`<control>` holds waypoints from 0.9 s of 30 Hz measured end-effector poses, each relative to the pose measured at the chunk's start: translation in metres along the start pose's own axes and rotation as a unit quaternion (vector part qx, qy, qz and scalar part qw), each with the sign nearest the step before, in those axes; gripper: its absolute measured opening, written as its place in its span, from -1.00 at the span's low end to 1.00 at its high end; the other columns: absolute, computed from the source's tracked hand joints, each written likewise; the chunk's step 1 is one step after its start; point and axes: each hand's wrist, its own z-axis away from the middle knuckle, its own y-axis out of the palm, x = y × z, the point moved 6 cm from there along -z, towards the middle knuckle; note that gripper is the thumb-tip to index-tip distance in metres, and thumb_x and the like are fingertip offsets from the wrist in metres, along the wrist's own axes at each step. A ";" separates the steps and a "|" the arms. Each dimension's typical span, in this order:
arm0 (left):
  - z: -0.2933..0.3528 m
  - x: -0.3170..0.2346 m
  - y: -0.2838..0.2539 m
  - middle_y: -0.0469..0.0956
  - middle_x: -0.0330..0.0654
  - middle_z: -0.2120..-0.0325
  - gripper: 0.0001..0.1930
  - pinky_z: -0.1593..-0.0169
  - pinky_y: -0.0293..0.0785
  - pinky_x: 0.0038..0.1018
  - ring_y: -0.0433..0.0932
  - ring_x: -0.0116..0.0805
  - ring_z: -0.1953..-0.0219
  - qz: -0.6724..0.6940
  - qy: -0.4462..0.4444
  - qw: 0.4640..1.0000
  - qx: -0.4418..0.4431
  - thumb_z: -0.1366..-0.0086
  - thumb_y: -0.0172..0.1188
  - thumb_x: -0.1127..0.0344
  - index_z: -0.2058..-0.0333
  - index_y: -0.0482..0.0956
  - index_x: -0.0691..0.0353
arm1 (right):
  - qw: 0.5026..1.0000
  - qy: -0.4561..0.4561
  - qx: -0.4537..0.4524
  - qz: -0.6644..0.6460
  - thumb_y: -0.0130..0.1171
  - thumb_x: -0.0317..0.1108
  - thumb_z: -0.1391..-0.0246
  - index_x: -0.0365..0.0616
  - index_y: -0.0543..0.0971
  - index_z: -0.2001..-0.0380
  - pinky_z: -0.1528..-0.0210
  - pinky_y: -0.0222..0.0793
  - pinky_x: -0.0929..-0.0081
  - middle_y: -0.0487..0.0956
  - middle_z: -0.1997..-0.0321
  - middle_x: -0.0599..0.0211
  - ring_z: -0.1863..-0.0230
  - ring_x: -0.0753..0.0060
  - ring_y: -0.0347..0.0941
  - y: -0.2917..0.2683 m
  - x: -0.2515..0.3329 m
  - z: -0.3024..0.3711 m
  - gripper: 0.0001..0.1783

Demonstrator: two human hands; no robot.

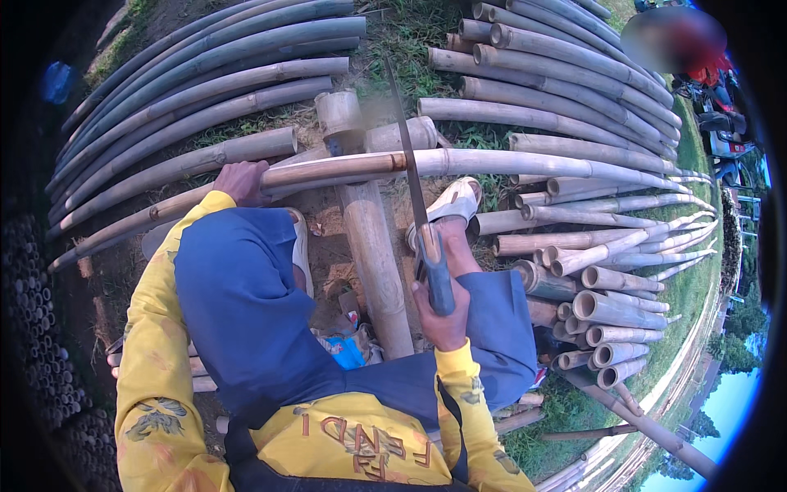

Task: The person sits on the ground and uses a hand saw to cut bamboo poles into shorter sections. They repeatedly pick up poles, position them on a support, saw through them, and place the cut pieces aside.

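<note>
Across a thick bamboo log (375, 262) lies the bamboo pole (336, 170), which your left hand (240, 182) clasps, probably to steady it, while your right hand (443, 318) grips a saw (416, 189) that crosses it just right of the log.

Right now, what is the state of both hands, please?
Left hand: closed over the brown bamboo pole.
Right hand: closed, holding the saw by its handle.
</note>
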 end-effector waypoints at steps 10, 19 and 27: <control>-0.002 -0.005 0.002 0.71 0.09 0.30 -0.49 0.07 0.60 -0.05 0.70 0.12 0.17 0.022 0.011 1.000 -0.020 0.07 0.51 0.06 0.14 0.66 0.17 | 0.998 0.037 0.004 -0.041 0.33 -0.55 -0.10 -0.21 0.52 0.50 0.47 0.28 0.55 0.50 0.56 0.50 0.55 0.66 0.36 -0.009 -0.009 -0.056 -0.82; -0.014 0.025 0.008 0.71 0.07 0.12 -0.34 -0.08 0.53 0.01 0.66 0.14 -0.02 0.105 0.074 0.989 -0.069 -0.20 0.26 -0.41 0.00 0.62 0.02 | 0.997 -0.064 -0.029 -0.014 0.45 -0.40 -0.07 -0.17 0.56 0.43 0.43 0.37 0.48 0.51 0.53 0.51 0.52 0.59 0.41 0.016 -0.049 -0.059 -0.79; -0.026 0.038 -0.048 0.65 -0.06 0.02 -0.51 -0.23 0.37 -0.07 0.54 0.00 -0.12 0.042 -0.032 0.991 -0.125 -0.32 0.29 -0.06 -0.10 0.59 0.10 | 0.999 -0.018 0.008 -0.029 0.41 -0.25 -0.10 -0.21 0.60 0.18 0.27 0.43 0.38 0.56 0.44 0.33 0.40 0.46 0.46 0.019 -0.043 -0.049 -0.68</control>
